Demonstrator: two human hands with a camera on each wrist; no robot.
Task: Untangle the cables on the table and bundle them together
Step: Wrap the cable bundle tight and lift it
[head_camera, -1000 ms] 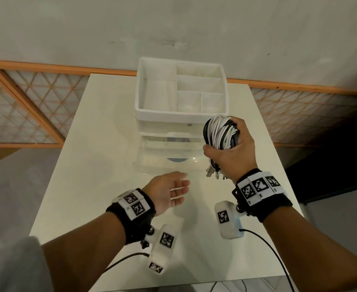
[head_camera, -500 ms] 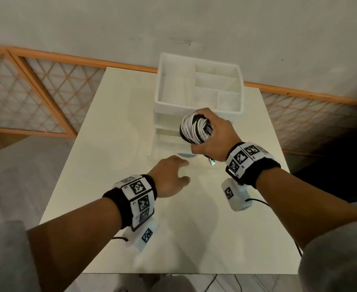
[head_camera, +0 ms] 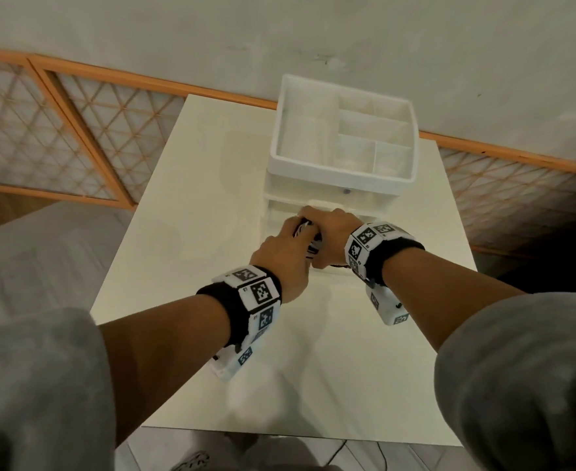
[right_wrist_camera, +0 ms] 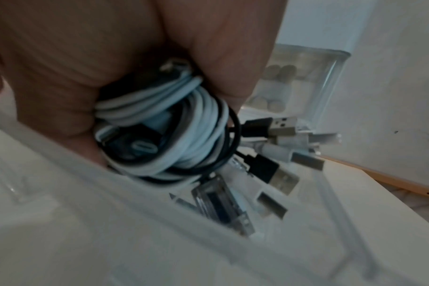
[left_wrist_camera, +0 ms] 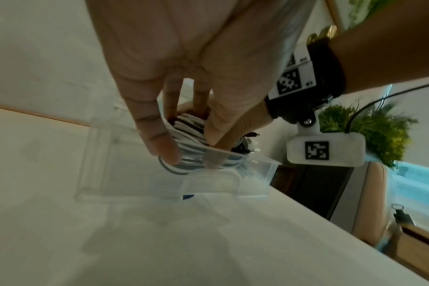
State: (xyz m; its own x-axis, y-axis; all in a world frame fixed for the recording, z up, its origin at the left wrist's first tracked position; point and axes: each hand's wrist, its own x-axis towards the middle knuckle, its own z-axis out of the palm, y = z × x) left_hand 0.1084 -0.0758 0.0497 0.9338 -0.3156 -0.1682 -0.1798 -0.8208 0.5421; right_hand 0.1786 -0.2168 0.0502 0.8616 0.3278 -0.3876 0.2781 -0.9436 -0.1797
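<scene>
A coil of white and black cables [head_camera: 308, 240] is gripped in my right hand [head_camera: 330, 229], low over the pulled-out clear drawer [left_wrist_camera: 233, 185] of the white organizer [head_camera: 341, 172]. The cable bundle [right_wrist_camera: 181, 123] is wound tight, and several USB plugs [right_wrist_camera: 279, 174] stick out of it into the drawer. My left hand [head_camera: 281, 254] has come in from the left, with a finger and the thumb either side of the cable bundle [left_wrist_camera: 189, 131]. Both hands hide most of the coil in the head view.
The organizer stands at the back middle of the white table [head_camera: 211, 198], with open divided compartments on top. A wall runs close behind it. An orange-framed lattice screen [head_camera: 75, 147] stands to the left. Table edges drop off left, right and front.
My right hand has brought the bundle down and toward me, to the open drawer. My left hand has reached forward and taken hold of the bundle too. The head view has shifted left.
</scene>
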